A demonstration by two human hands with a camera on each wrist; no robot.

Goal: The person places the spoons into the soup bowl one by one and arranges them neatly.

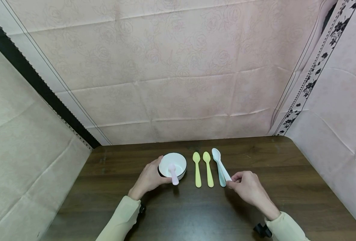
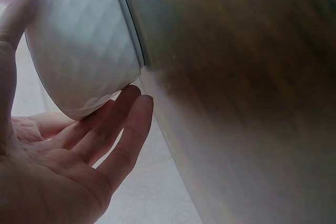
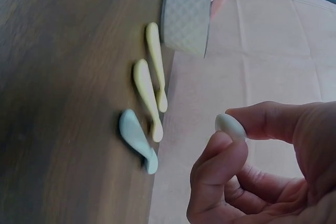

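Over the table, the right hand pinches a white spoon (aslant, head pointing forward-left).

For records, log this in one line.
left hand: holds white bowl; right hand: pinches white spoon; bowl: lilac spoon; table: yellow spoons, blue spoon

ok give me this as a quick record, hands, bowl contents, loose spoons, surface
left hand: holds white diamond-textured bowl
right hand: fingers pinch white spoon by its handle
bowl contents: pink spoon, one end over the rim
loose spoons: yellow spoon nearest the bowl, second yellow spoon, light blue spoon
surface: brown wood-grain table
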